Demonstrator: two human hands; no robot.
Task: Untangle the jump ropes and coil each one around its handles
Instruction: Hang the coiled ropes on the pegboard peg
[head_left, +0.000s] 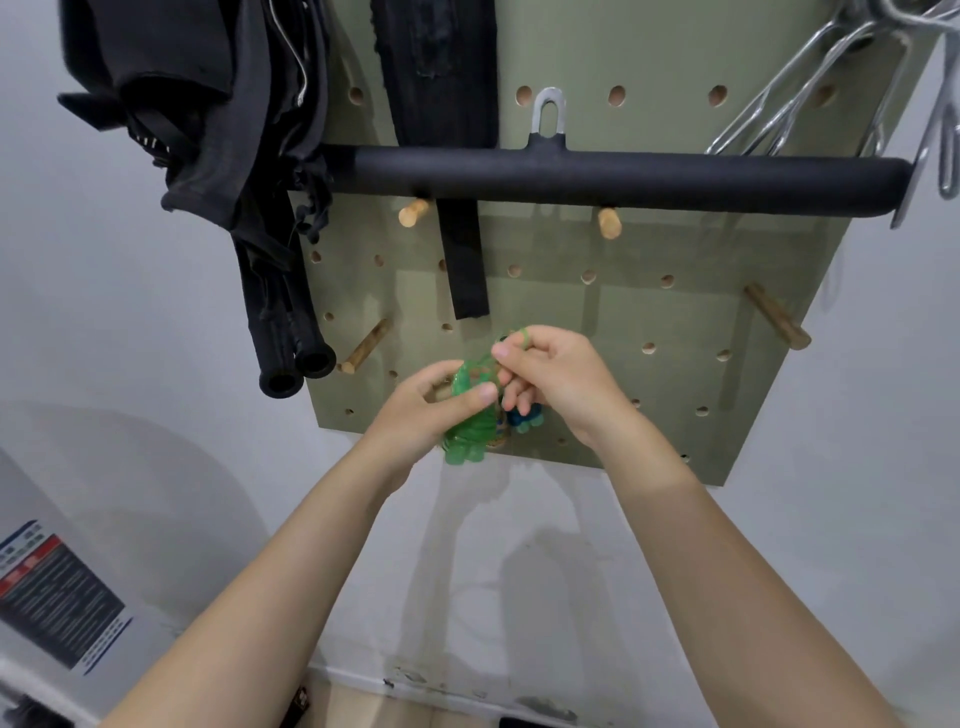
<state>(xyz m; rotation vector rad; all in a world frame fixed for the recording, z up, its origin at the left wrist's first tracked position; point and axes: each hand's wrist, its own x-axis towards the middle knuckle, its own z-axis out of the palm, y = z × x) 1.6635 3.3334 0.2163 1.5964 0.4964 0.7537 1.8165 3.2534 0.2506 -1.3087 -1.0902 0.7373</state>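
Both forearms reach up and forward, and there's bare grey wall to either side of them, so I've got room left and right. My left hand grips the green jump rope, thumb across a tight translucent green coil wound over its handles, which poke out below the fist. My right hand pinches a green loop of that rope at the fingertips. A blue piece peeks out beneath the right fingers; I can't tell what it is. Just behind, the olive pegboard, its lower edge close under my hands, wooden pegs jutting out. Higher, the black padded bar.
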